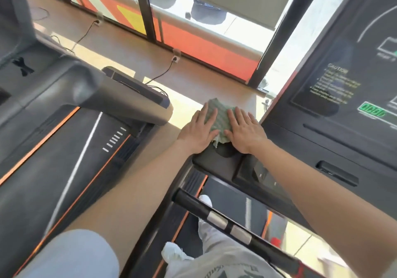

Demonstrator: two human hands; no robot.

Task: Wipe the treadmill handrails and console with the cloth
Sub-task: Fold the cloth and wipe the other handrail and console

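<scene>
Grip: L hand [198, 131] + R hand [245, 133] flat, pressing cloth [219, 116] | long axis fwd | on console [214, 159]

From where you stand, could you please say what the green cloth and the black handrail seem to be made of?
The cloth looks like soft, matte woven or microfibre fabric: it crumples and shows a bumpy weave. The handrail, catching highlights, looks like glossy black plastic or coated metal; its silver patches seem metallic.

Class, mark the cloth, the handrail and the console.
cloth [214, 104]: head view, bare upper part.
handrail [193, 203]: head view, black upper end.
console [335, 84]: head view, dark display panel.
</scene>
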